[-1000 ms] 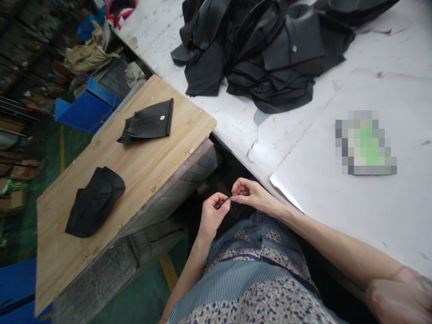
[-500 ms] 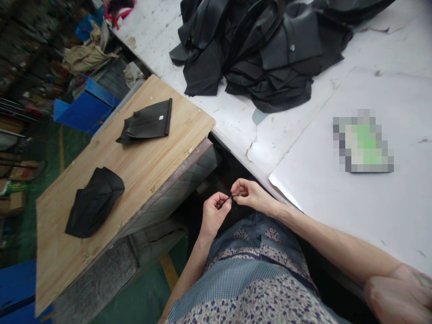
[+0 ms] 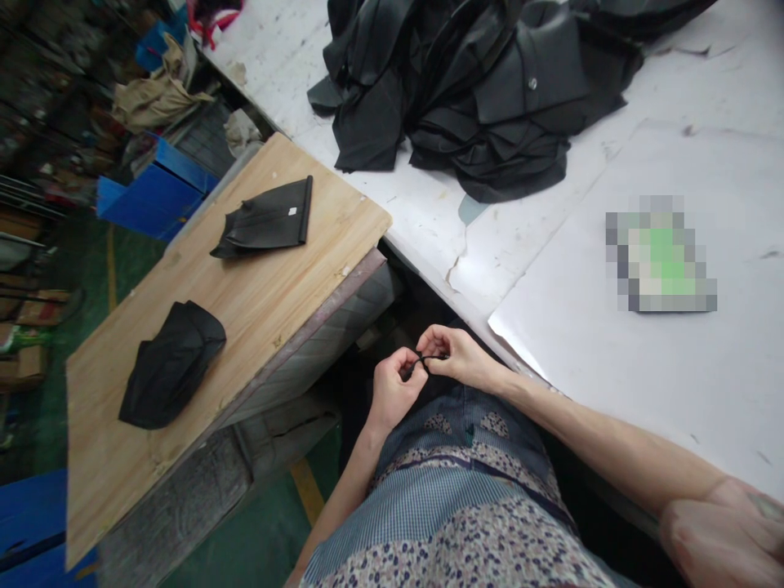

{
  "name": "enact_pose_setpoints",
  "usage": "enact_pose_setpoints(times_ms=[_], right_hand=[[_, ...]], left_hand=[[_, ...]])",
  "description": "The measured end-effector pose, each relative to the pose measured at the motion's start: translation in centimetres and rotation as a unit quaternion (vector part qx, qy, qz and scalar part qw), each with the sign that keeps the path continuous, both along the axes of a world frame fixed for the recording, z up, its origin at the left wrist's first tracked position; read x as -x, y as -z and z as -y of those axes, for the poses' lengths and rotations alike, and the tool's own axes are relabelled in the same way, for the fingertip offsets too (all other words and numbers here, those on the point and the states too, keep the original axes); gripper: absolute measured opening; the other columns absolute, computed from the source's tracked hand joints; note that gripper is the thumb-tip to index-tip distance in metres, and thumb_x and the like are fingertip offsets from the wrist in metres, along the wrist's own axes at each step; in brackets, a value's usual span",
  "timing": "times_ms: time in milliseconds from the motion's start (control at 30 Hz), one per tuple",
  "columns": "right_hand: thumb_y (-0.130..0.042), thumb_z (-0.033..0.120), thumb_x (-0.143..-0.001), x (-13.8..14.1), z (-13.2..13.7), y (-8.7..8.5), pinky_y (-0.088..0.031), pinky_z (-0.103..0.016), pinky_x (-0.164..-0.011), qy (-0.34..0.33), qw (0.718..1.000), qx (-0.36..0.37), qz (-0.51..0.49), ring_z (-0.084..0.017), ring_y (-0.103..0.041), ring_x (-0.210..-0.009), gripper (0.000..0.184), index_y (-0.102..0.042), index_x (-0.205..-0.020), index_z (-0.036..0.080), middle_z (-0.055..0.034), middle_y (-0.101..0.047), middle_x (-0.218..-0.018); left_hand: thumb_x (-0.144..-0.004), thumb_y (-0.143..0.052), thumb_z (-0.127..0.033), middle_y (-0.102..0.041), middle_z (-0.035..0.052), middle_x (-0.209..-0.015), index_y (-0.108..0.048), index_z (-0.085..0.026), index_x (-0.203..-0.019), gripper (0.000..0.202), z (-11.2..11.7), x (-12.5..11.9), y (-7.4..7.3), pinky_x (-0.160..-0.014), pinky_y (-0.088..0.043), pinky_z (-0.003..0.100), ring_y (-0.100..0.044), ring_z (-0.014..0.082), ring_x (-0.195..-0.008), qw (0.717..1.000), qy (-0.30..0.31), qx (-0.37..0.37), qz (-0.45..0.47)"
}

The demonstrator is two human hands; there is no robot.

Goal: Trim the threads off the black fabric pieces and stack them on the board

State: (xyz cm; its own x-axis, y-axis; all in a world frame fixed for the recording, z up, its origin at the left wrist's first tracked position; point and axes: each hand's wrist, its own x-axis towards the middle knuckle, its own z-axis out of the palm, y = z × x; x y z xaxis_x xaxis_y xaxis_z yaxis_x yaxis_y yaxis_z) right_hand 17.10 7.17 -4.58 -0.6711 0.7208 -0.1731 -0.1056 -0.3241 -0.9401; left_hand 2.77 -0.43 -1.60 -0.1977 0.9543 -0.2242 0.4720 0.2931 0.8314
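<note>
Close together in front of my apron point(image 3: 453, 498), my two hands pinch a thin black cord point(image 3: 434, 357). My left hand point(image 3: 395, 388) is closed, with thumb and forefinger on one part of the cord. My right hand point(image 3: 459, 355) is closed on the other part, its fingers curled. The cord crosses over itself between the fingertips; whether it is knotted I cannot tell. Below the hands the area is dark, and the rest of the cord is hidden there or inside the fingers.
A white table point(image 3: 661, 392) on the right bears a heap of black leather-like pieces point(image 3: 490, 90) and a pixelated green item point(image 3: 667, 257). On the wooden board point(image 3: 245, 318) at left lie two black pieces, one flat point(image 3: 269, 216), one folded point(image 3: 171, 367). A blue bin point(image 3: 156, 192) stands beyond.
My left hand has shifted slightly right, closer to the right hand. More of the cord now shows between the fingers, bent and crossing.
</note>
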Motion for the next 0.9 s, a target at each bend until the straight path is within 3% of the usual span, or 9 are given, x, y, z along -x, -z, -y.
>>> enact_pose_setpoints(times_ms=[200, 367, 500, 667, 900], right_hand=[[-0.070, 0.020, -0.068, 0.1, 0.0, 0.1, -0.040, -0.024, -0.058, 0.000, 1.000, 0.020, -0.007, -0.010, -0.051, -0.063, 0.019, -0.056, -0.082, 0.018, 0.0040, -0.055, -0.071], [-0.061, 0.035, -0.088, -0.7, -0.8, -0.9, -0.039, -0.025, -0.062, -0.067, 0.997, -0.017, -0.034, -0.011, -0.049, -0.068, 0.018, -0.059, -0.092, 0.018, 0.0031, -0.054, -0.075], [-0.073, 0.040, -0.082, -1.0, -1.0, -1.1, -0.042, -0.026, -0.069, -0.119, 0.991, -0.050, -0.046, -0.013, -0.052, -0.075, 0.028, -0.060, -0.093, 0.017, 0.0014, -0.058, -0.083], [-0.072, 0.039, -0.084, -0.9, -0.8, -0.5, -0.044, -0.029, -0.076, -0.104, 0.987, -0.122, -0.008, -0.016, -0.055, -0.081, 0.024, -0.062, -0.087, 0.018, -0.0009, -0.060, -0.085], [-0.068, 0.042, -0.087, -0.6, -0.6, -0.3, -0.044, -0.030, -0.074, -0.061, 0.991, -0.116, -0.012, -0.016, -0.054, -0.079, 0.026, -0.061, -0.085, 0.017, -0.0012, -0.060, -0.083]], left_hand=[[-0.081, -0.059, -0.026, -0.044, -0.0040, -0.058, -0.055, -0.017, -0.068, 0.017, 0.4, 0.3, 0.4, -0.049, -0.027, 0.022, -0.035, 0.0092, -0.053, 0.998, -0.017, 0.014, 0.064], [-0.085, -0.060, -0.034, -0.046, -0.0037, -0.062, -0.055, -0.017, -0.073, 0.022, 0.9, 0.9, 0.9, -0.049, -0.029, 0.022, -0.036, 0.0089, -0.054, 0.985, -0.057, 0.024, 0.160], [-0.085, -0.061, -0.033, -0.047, -0.0035, -0.064, -0.058, -0.016, -0.075, 0.020, 1.0, 1.3, 1.0, -0.052, -0.031, 0.021, -0.037, 0.0091, -0.057, 0.985, -0.073, -0.004, 0.158], [-0.087, -0.059, -0.032, -0.047, -0.0035, -0.064, -0.059, -0.016, -0.074, 0.020, 1.0, 1.3, 1.0, -0.054, -0.031, 0.021, -0.037, 0.0094, -0.058, 0.987, -0.056, -0.017, 0.148], [-0.088, -0.060, -0.034, -0.052, -0.0029, -0.069, -0.062, -0.017, -0.079, 0.020, 0.9, 1.5, 0.8, -0.059, -0.036, 0.021, -0.044, 0.0101, -0.063, 0.981, -0.064, -0.016, 0.183]])
